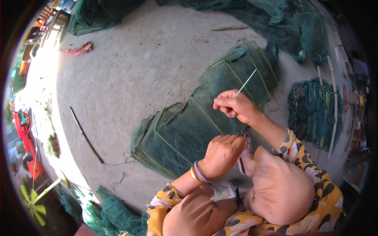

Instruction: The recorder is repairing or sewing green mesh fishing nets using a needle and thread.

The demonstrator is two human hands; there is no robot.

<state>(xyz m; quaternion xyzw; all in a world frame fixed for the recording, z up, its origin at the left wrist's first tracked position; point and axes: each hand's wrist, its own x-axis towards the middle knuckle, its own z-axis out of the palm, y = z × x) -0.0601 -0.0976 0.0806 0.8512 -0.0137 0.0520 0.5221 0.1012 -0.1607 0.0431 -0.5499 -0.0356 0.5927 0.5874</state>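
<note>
A grey concrete floor (114, 86), scattered with bits of dark debris, carries everything. On it lies a long green net trap (199, 118) with yellowish frame bars. Left of the trap lies a thin dark stick (86, 135); farther off, beyond its left end, a crumpled reddish cloth (77, 49). Beyond the trap are a short brown stick (229, 28) and a heap of loose green netting (309, 33). Right of the trap sits a bundled dark-green net (313, 108); nearer than its left end, more green mesh (120, 212).
</note>
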